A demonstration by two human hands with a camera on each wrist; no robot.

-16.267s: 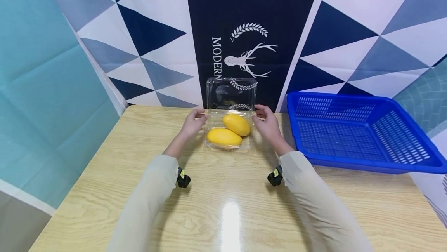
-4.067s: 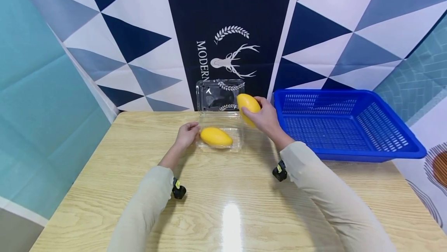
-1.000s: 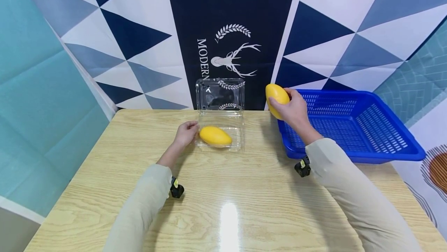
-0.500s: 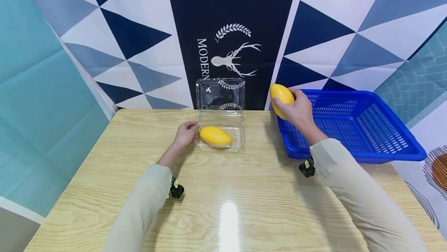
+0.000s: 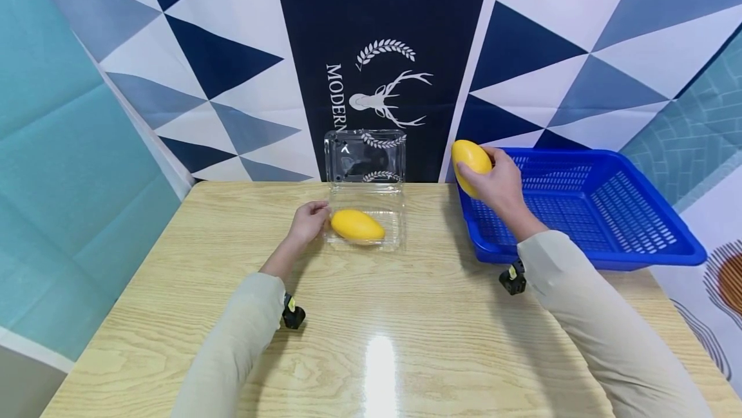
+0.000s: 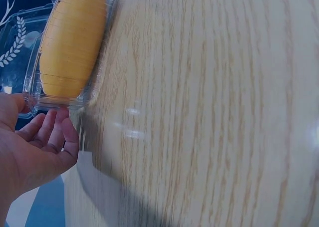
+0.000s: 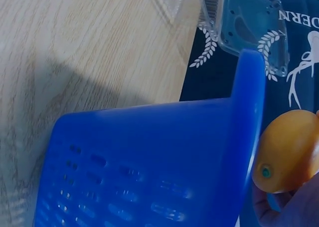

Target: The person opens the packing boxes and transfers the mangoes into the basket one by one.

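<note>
A clear plastic clamshell container point(image 5: 393, 225) lies with its lid raised against the wall cloth. Inside its base is a yellow mango point(image 5: 357, 225), seen through the plastic in the left wrist view. My left hand point(image 5: 309, 221) pinches the container's left edge, thumb above and fingertips below the rim point(image 6: 47, 103). My right hand point(image 5: 498, 183) grips a second mango point(image 5: 471, 167), fingers behind it and thumb across its front. That mango is held up at the left rim of a blue plastic basket point(image 5: 585, 255); its small green stem end point(image 7: 266, 172) shows in the right wrist view.
The basket stands on the right of the wooden table point(image 5: 324, 341), its perforated floor point(image 5: 559, 218) bare. Behind the table hangs a patterned cloth point(image 5: 377, 31) with triangles and a deer head. A teal cloth point(image 5: 81, 147) covers the left side.
Both mangoes lay in the container at first, with a hand at each side. My right hand has lifted one out and carried it right to the basket rim. My left hand stays at the container.
</note>
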